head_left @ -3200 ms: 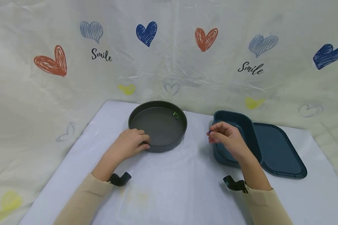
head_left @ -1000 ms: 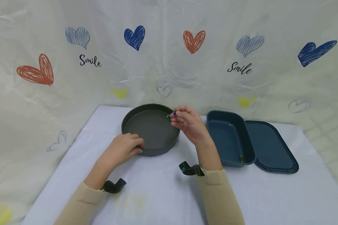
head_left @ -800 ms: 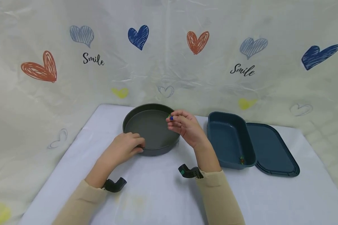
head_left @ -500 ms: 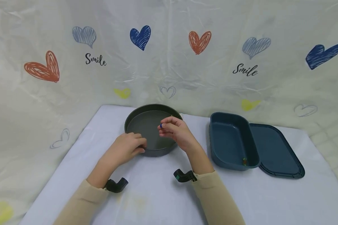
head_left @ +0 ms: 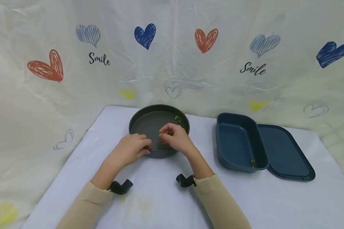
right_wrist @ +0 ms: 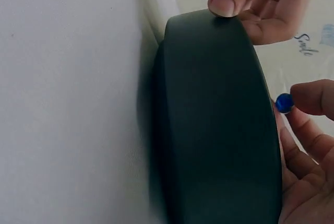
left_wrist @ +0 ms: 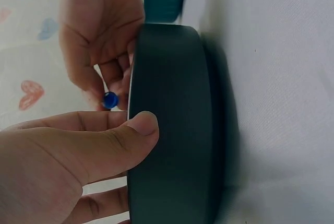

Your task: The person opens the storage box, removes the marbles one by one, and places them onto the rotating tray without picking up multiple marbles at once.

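The pan (head_left: 164,154) is held by the left hand (head_left: 132,148), fingers clamped on its rim as if for steadiness, while a blue bead (left_wrist: 110,99) is pinched over it, height unclear, by the right hand (head_left: 176,138).

Head view: from above, facing forward-down, wide across the white tabletop (head_left: 160,206). 2 wrist views: close-up, rolled sideways, sharing round pan (right_wrist: 219,119), blue marble (right_wrist: 284,103).

Glossy, glassy blue bead (left_wrist: 110,99), smooth matt dark pan (head_left: 149,124), smooth plastic box (head_left: 233,140), matt white cloth (head_left: 163,190).
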Demonstrator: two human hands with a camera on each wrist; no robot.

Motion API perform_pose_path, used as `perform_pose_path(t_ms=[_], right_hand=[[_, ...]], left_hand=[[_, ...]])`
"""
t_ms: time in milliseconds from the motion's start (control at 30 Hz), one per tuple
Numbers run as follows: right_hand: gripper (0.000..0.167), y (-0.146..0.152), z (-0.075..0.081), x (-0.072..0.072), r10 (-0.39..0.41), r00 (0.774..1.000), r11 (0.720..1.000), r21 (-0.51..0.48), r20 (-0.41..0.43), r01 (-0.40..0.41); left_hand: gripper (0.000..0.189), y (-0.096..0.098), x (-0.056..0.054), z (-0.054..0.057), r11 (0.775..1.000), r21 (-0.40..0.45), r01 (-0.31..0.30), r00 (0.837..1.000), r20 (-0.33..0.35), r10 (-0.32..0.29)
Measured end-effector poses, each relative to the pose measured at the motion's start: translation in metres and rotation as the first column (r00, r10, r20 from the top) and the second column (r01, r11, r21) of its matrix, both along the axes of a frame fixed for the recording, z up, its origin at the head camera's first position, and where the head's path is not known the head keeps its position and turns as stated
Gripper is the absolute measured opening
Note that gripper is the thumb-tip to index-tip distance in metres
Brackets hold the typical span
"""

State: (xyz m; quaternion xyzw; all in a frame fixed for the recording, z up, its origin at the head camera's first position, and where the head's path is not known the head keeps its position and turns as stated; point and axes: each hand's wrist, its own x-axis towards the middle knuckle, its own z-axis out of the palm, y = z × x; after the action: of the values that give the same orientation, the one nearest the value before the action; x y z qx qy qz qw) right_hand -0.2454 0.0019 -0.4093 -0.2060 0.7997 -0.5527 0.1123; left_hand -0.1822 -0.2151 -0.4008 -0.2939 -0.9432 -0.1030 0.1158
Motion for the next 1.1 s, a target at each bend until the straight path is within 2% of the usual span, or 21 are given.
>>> perform_pose_path(t_ms=[100,167,367,567,767,833,900,1100], right_hand=[[0.010,-0.003,0.000,0.001,0.014,0.998,0.992,0.127,-0.068,-0.005],[0.006,-0.005,-0.001,0.002,0.036,0.993,0.977,0.214,-0.113,-0.011],[0.004,-0.013,-0.001,0.006,0.111,0.968,0.896,0.444,-0.224,0.000],[0.002,-0.017,0.002,0.011,0.146,0.963,0.843,0.538,-0.225,-0.002],[0.004,-0.017,0.002,0.013,0.149,0.959,0.821,0.570,-0.242,0.016],[0.004,-0.018,0.002,0.013,0.151,0.956,0.819,0.573,-0.253,0.022],[0.004,-0.017,0.003,0.013,0.155,0.953,0.835,0.549,-0.261,0.015],[0.006,-0.001,0.017,0.017,0.098,0.945,0.948,0.318,-0.313,0.006]], left_hand=[[0.018,-0.001,0.000,0.001,1.000,0.000,-0.002,1.000,0.001,0.002],[0.017,0.000,-0.001,0.000,1.000,-0.001,-0.002,1.000,0.005,0.002],[0.017,0.000,-0.002,-0.001,1.000,-0.007,0.004,1.000,-0.010,-0.004],[0.017,0.000,0.000,0.000,1.000,-0.016,0.002,1.000,-0.015,-0.002],[0.017,0.001,0.000,0.002,1.000,-0.016,0.009,1.000,-0.014,-0.009],[0.017,0.001,0.001,0.002,1.000,-0.016,0.008,1.000,-0.015,-0.009],[0.018,0.000,0.001,0.002,1.000,-0.020,0.004,1.000,-0.020,-0.004],[0.019,0.001,0.001,0.001,1.000,-0.013,0.012,0.999,-0.030,-0.013]])
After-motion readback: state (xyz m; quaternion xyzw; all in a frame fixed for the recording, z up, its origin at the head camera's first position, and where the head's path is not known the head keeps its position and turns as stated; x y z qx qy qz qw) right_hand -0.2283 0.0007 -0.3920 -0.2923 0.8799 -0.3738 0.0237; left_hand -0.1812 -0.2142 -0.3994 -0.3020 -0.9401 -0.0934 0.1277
